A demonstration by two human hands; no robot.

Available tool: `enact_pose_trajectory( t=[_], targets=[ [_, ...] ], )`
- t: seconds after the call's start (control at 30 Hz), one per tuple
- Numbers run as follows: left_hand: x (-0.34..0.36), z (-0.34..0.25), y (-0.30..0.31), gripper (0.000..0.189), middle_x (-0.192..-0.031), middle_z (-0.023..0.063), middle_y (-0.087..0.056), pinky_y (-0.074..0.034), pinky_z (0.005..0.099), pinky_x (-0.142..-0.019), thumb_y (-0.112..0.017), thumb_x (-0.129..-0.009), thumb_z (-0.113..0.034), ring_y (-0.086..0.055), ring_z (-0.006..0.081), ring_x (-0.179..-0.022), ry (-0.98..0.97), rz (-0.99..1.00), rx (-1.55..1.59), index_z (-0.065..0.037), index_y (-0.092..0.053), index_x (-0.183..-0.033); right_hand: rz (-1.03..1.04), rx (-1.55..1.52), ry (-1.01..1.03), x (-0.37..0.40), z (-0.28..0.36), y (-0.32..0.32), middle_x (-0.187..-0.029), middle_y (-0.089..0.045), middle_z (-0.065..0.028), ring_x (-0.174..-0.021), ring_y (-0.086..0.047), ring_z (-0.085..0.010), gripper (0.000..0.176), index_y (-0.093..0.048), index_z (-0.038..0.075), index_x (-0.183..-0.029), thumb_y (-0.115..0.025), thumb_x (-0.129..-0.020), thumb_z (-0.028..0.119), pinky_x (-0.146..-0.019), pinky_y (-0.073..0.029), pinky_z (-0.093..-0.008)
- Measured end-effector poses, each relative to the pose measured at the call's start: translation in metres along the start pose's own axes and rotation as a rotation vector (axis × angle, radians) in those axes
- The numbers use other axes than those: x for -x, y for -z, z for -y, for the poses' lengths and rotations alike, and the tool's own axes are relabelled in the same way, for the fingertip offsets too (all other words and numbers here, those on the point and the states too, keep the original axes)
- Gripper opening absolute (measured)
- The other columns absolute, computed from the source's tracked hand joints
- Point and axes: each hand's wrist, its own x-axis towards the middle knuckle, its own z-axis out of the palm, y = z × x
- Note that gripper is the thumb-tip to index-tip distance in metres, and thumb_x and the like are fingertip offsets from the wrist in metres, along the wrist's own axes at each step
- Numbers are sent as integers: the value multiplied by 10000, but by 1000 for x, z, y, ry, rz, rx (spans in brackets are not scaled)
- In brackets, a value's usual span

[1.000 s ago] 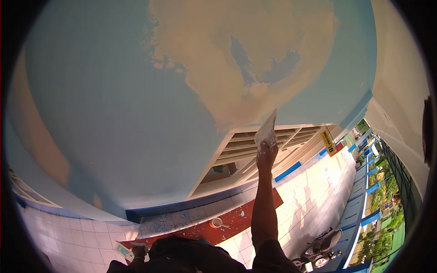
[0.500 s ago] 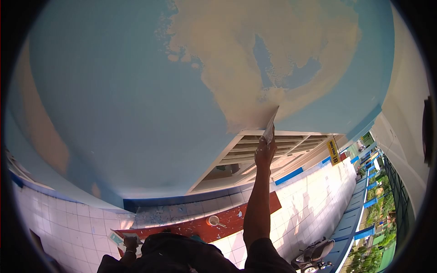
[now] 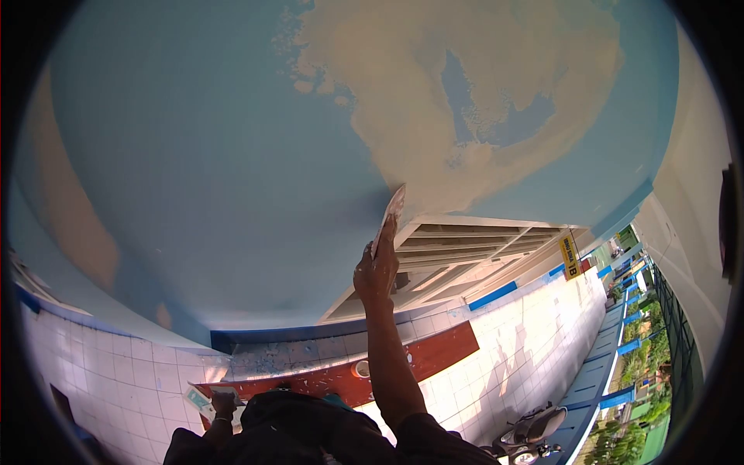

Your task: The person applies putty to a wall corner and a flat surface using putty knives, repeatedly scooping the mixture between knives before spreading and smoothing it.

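My right hand (image 3: pixel 377 267) is raised and closed around a putty knife (image 3: pixel 394 205). The blade's tip meets the blue wall (image 3: pixel 232 178) at the lower left border of a large cream putty patch (image 3: pixel 411 132), just above a louvred window (image 3: pixel 457 244). Low at the left, my left hand (image 3: pixel 223 403) grips a flat whitish board (image 3: pixel 198 398) with a teal area on it. Its fingers are small and dark here, and my dark clothing is close beside it.
Below me is a red bench (image 3: pixel 446 350) spotted with paint, bearing a small pot (image 3: pixel 360 370) partly behind my right arm. A yellow sign (image 3: pixel 570 258) hangs beyond the window. A motorbike (image 3: pixel 535 430) stands at lower right by a blue-edged railing. Pale tiles (image 3: pixel 504 341) cover the floor.
My right hand has swept left with the putty knife, from below the patch's middle to its left border. The wall there shows more cream smear. My left hand has barely moved.
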Motion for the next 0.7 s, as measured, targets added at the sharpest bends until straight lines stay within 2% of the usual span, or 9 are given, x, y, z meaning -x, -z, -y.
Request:
enact_pose_trajectory(
  t=[0.13, 0.23, 0.27, 0.3, 0.43, 0.53, 0.57, 0.63, 0.7],
  targets=[
    [0, -6, 2, 153, -733, 34, -688, -509, 431, -622, -780, -679, -336, -684, 246, -694, 28, 123, -43, -214, -711, -740, 134, -143, 60, 15, 24, 8, -1468, -403, -329, -1294, -474, -491, 673, -304, -3, -1511, -503, -875, -91, -979, -501, -462],
    [2, -8, 2, 159, -740, 29, -696, -509, 430, -619, -790, -673, -349, -686, 248, -693, 78, 167, -80, -221, -720, -735, 207, -271, -490, 5, 40, 56, -1236, -622, -280, -1088, -647, -296, 518, -461, -31, -1430, -485, -913, -4, -887, -505, -358],
    [4, -10, 8, 142, -732, 30, -696, -509, 429, -615, -777, -693, -347, -687, 247, -685, 95, 130, -62, -221, -721, -727, 30, -283, -411, -2, 18, 65, -971, -689, -239, -641, -611, -179, 466, -490, -59, -1381, -484, -918, -3, -627, -491, -333],
    [11, -14, 11, 130, -725, 31, -696, -509, 428, -611, -765, -712, -344, -688, 246, -678, 112, 96, -43, -222, -723, -719, -157, -471, -507, -6, -23, 68, -1097, -638, -139, -956, -581, -199, 440, -530, -98, -1312, -533, -889, 23, -871, -469, -337],
    [33, -13, 3, 226, -652, 59, -665, -479, 437, -530, -654, -788, -343, -656, 257, -568, 139, -49, 43, -163, -716, -666, -365, -285, -278, -73, -108, 124, -1030, -613, -127, -915, -552, -227, 355, -569, -93, -1179, -582, -857, 55, -860, -463, -371],
    [48, -10, 6, 197, -637, 53, -642, -471, 444, -500, -665, -774, -302, -652, 261, -563, 189, 16, 56, -156, -682, -643, -291, -131, -263, -103, -90, 145, -1133, -652, -214, -973, -585, -260, 433, -541, -85, -1300, -538, -887, 47, -894, -463, -389],
    [49, -11, 3, 188, -615, 45, -611, -461, 442, -477, -673, -761, -276, -639, 260, -543, 343, -92, 273, -153, -643, -622, -267, -89, -204, -104, -95, 142, -1135, -656, -218, -952, -596, -276, 467, -494, -49, -1360, -516, -899, 21, -874, -469, -381],
    [53, -6, 5, 183, -616, 46, -611, -458, 437, -470, -670, -762, -272, -636, 257, -539, 215, -109, 125, -153, -646, -625, -219, -9, -83, -105, -110, 130, -1137, -663, -228, -910, -618, -306, 566, -399, 23, -1482, -471, -923, -31, -835, -481, -366],
    [57, -6, 4, 183, -613, 50, -612, -454, 435, -464, -668, -765, -272, -633, 257, -534, 173, -123, 38, -151, -649, -629, -143, -36, -224, -100, -82, 119, -1170, -653, -243, -944, -627, -332, 584, -380, 32, -1494, -469, -922, -45, -859, -477, -366]
  ],
)
